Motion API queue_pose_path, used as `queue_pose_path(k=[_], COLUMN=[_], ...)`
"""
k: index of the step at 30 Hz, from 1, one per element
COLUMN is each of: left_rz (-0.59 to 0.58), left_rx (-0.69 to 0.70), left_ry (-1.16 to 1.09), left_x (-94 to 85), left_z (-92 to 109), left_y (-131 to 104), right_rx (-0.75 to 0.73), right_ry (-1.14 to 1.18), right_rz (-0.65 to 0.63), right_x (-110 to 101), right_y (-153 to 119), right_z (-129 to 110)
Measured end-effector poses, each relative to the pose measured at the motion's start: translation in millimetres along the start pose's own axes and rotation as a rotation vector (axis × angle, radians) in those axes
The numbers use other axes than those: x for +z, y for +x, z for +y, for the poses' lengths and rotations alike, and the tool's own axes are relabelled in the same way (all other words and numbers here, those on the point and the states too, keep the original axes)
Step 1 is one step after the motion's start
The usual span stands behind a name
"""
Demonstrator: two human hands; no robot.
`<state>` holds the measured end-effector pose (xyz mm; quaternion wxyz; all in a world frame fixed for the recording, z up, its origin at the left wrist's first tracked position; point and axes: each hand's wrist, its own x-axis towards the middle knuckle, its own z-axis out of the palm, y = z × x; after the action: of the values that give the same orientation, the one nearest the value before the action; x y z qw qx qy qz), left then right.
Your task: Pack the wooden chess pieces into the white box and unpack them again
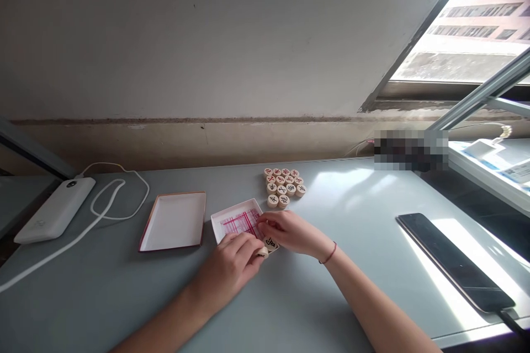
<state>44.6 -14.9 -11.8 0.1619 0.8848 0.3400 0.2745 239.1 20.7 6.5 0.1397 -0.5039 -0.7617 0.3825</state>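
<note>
In the white box (232, 219) lies a red-lined sheet (242, 223); both hands (265, 240) pinch wooden discs (270, 244) at its edge.

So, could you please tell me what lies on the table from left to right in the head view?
Power bank → white cable → box lid → open box under the left hand and right hand → phone.

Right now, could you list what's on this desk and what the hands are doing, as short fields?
Surface: grey desk
Left hand: fingers pinch a round wooden piece at the white box's near edge
Right hand: fingers rest on the white box with its folded red-lined sheet
Behind box: cluster of chess discs
Left: red-edged lid, power bank
Right: black phone
</note>
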Motion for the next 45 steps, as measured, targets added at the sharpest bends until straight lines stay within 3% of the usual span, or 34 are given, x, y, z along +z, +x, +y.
queue_pose_path(k=[8,24,26,28,32,37,42,45], left_rz=[0.152,0.183,0.188,0.192,0.171,0.136,0.141,0.172], left_rx=[-0.163,-0.155,-0.155,-0.172,-0.176,-0.168,-0.151,-0.129], left_ry=[-0.206,-0.269,-0.262,-0.246,-0.225,-0.231,-0.204,-0.183], left_x=[-4.7,-3.1,-3.2,-3.9,-5.6,-6.3,-6.6,-6.7], left_z=[-6,-5,-6,-7,-10,-11,-11,-9], left_y=[-2,-6,-7,-8,-10,-11,-11,-10], right_rx=[-0.088,-0.110,-0.111,-0.074,0.163,0.327,0.330,0.149], right_ry=[0.099,0.266,0.266,0.258,0.110,-0.044,-0.164,-0.008], right_rz=[-0.105,-0.193,-0.155,-0.037,0.233,0.262,0.362,0.238], right_x=[-11,-12,-19,-29,-48,-53,-48,-41], right_y=[-6,-9,-9,-10,-14,-11,-9,-11], right_z=[-2,-14,-8,4,38,65,51,24])
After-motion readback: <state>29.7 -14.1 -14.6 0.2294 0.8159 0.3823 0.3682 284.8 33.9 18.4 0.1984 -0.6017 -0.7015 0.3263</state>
